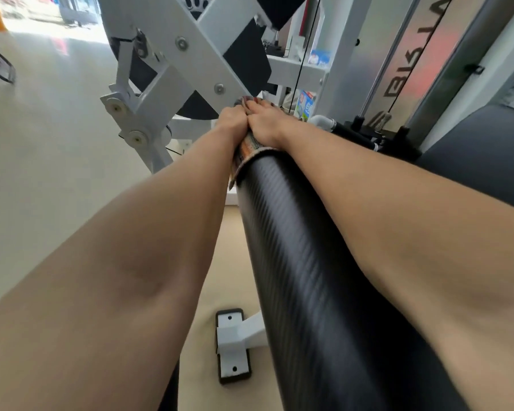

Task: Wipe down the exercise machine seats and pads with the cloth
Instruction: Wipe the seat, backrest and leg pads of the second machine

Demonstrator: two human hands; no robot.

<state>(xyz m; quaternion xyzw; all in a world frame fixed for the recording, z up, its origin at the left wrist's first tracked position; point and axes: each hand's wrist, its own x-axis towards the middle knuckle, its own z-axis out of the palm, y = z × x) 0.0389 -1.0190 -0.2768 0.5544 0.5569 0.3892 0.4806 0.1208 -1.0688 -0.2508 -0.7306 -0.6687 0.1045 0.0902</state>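
Observation:
A long black roller pad of the exercise machine runs from the bottom right up to the middle of the view. At its far end a patterned cloth is wrapped around the roller. My left hand grips the cloth from the left side. My right hand presses on the cloth from the top right, touching the left hand. Both forearms stretch out along the roller and hide much of the cloth.
The white steel frame with black pads stands just beyond my hands. A white foot bracket sits on the beige floor below the roller. A dark grey seat pad lies to the right, with cables and a weight stack column behind.

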